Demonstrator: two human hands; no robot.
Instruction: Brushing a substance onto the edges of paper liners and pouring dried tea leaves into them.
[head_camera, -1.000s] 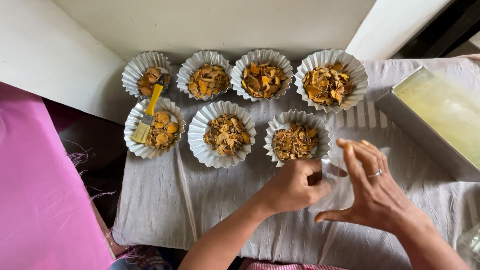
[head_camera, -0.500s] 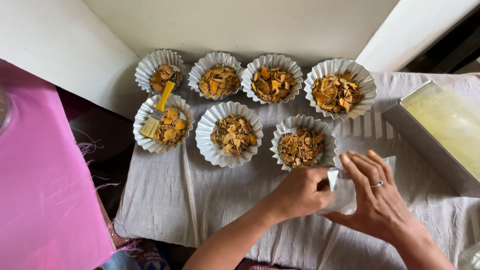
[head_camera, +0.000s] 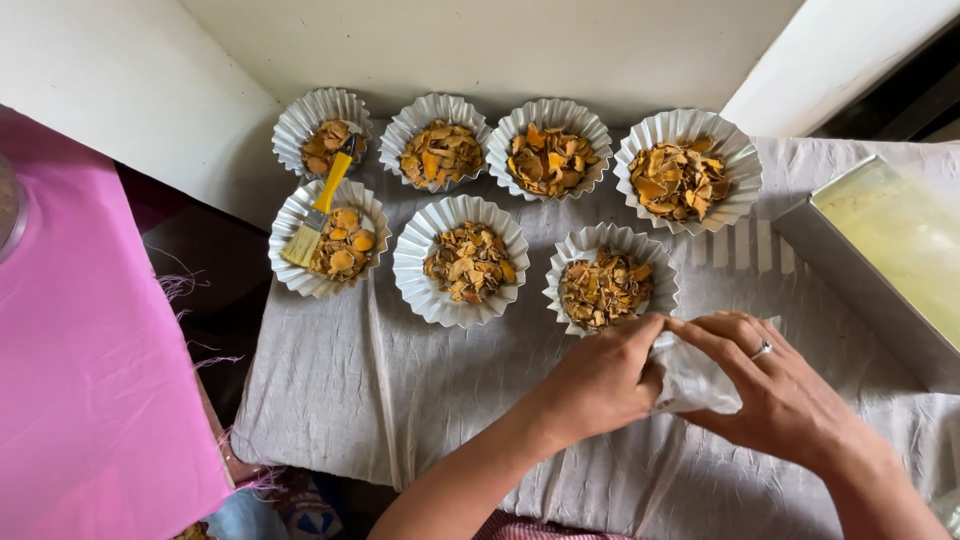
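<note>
Nearest the camera, both forearms came in from the near edge, w/ the left hand and right hand meeting over the grey cloth that covered the worktop. Between them sat a small white paper cup, crumpled and partly hidden; left grip closed on its left side, fingers curled, and right grip closed on its right side, thumb and forefinger pinching the top edge. A ring showed on the right hand. Cup was just near-right of the closest filled cup, w/ the left fingertips almost touching that cup's rim. Left of it, same row, a second filled cup and a third, the third w/ a yellow-handled brush lying across it, bristles at the near-left rim. All held dried orange-brown flakes. Far row: four more fluted cups of flakes, the far-left one touched by the brush handle's tip, then two mid ones, and the biggest at far right. At right, a metal tray w/ pale yellow contents. At left, pink cloth. Beyond everything, a white wall.
</note>
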